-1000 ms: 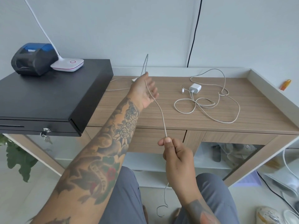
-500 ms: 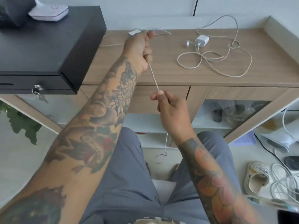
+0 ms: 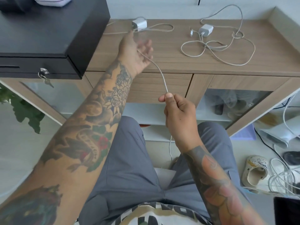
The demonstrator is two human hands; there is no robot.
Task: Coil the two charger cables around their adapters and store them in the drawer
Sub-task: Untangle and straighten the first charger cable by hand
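I look down over two tattooed forearms toward a wooden desk [image 3: 162, 51]. My right hand [image 3: 179, 116], low and near the middle of the view, pinches a pale cable [image 3: 159, 71] between thumb and forefinger, and the cable's loose end hangs below the fist toward the floor. From that pinch the cable climbs toward eleven o'clock to my left hand [image 3: 135, 51], which hovers over the desk's front edge, palm up, fingers spread and blurred, so the cable only lies across the palm and I cannot say it is gripped. Past the left hand, at twelve o'clock, the first adapter [image 3: 139, 25] sits on the desk beside a black cash box [image 3: 48, 30], with a slack loop of its cable lying to its right. At two o'clock the second adapter [image 3: 206, 30] rests in its own untidy tangle [image 3: 227, 51], untouched. The drawer [image 3: 159, 86] front sits just under the desk edge, behind the taut cable, and looks closed. I judge the work is at its start, gathering the first cable. To do it well, I would bring the adapter into the left hand, keep light tension from the right pinch, and lay even turns side by side around the body, letting the cable slide through the fingers so it neither twists nor kinks at the plug.
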